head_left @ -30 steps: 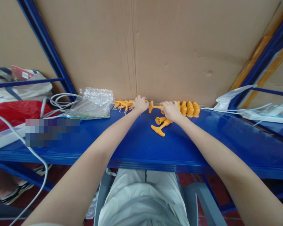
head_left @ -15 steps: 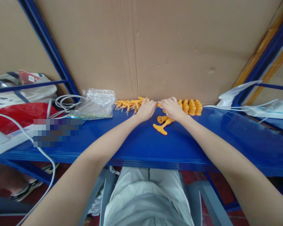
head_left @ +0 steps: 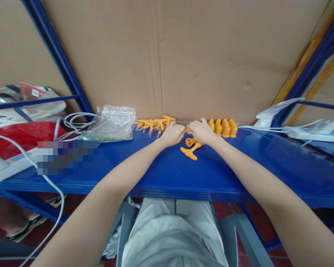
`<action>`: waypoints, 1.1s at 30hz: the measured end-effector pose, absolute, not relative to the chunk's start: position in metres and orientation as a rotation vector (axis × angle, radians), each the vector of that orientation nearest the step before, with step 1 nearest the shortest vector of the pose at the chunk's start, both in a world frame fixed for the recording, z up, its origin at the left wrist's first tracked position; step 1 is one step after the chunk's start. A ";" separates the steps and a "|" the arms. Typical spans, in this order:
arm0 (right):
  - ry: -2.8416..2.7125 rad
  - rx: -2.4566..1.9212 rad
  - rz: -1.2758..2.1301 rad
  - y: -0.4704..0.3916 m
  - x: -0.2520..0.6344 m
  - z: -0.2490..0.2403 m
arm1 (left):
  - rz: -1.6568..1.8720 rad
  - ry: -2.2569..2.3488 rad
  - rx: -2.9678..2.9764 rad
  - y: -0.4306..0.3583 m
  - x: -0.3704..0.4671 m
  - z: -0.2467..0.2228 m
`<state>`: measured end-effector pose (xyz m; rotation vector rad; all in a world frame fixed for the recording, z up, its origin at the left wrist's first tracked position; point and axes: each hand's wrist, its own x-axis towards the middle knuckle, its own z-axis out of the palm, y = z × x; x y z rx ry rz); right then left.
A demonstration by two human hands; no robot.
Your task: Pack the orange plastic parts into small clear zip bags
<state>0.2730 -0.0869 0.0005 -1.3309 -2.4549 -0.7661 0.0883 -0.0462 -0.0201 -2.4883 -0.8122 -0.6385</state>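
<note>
My left hand (head_left: 173,134) has its fingers curled beside the corkscrews (head_left: 153,123), a row of orange T-handled pieces with metal spirals; what it grips is hidden. Close to it on the right, my right hand (head_left: 200,131) is closed on an orange piece (head_left: 187,129), whose end shows between the two hands. Below the right hand lie an orange hollow sleeve (head_left: 189,142), its open end facing left, and an orange T-handle piece (head_left: 189,152). Several orange sleeves (head_left: 225,128) stand upright in a group at the right.
A blue shelf (head_left: 167,174) bears everything, with cardboard (head_left: 206,59) behind it. To the left are clear plastic bags (head_left: 115,122), white cables (head_left: 54,181) and a red bag (head_left: 25,137). White plastic (head_left: 272,113) lies at the right. Another person's foot (head_left: 25,226) shows at lower left.
Both hands have shifted slightly; the left fingers have come away from the T-handle at the right end of the corkscrew row, which now shows more fully.
</note>
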 end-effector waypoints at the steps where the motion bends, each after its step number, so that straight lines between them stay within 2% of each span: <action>1: -2.460 -1.324 -0.768 -0.087 0.273 0.001 | -0.641 -0.822 -2.498 -0.046 0.089 -0.020; 15: -2.471 -1.303 -0.873 -0.092 0.270 0.007 | -0.604 -0.830 -2.469 -0.049 0.087 -0.016; 22: -2.430 -1.373 -0.807 -0.087 0.271 0.005 | -0.673 -0.878 -2.393 -0.053 0.087 -0.017; 28: -2.464 -1.415 -0.622 -0.087 0.270 0.006 | -0.596 -0.815 -2.434 -0.050 0.088 -0.017; 33: -2.471 -1.433 -0.693 -0.094 0.266 0.015 | -0.657 -0.922 -2.464 -0.054 0.090 -0.013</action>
